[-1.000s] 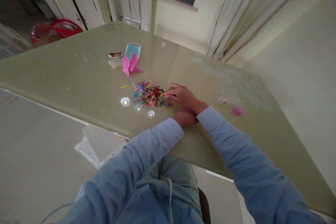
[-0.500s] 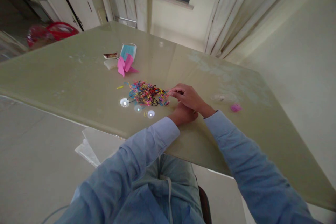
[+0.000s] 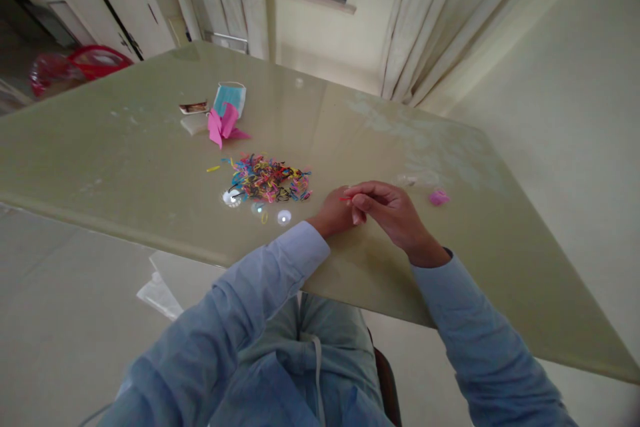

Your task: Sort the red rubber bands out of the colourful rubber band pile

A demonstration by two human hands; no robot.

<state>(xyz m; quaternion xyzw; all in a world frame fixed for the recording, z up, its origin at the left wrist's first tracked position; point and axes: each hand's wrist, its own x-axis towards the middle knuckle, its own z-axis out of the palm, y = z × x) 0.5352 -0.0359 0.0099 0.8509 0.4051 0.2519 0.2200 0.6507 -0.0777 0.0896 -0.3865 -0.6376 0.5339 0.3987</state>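
Fingertips of the right hand (image 3: 393,212) pinch a thin red strand (image 3: 346,199), probably one of the small elastic bands, with thumb and forefinger nearly closed on it. The strand pokes out of the pinch towards the person's left, its visible length lying roughly sideways, and its free end is over or right beside the back of the left hand (image 3: 336,212). That short stretch between pinch and left hand is the relation that matters most: the right hand has the strand, and the left is directly below and beside it. The left hand's fingers are mostly hidden behind the right, so whether they are closed, spread or holding anything cannot be told

The heap of coloured bands (image 3: 270,180) lies on the table (image 3: 370,267) to the left of both hands and a little farther from the body, near the left hand and apart from the right. One yellow band (image 3: 213,169) lies off its far left side, and a yellow loop (image 3: 265,218) rests on the near side
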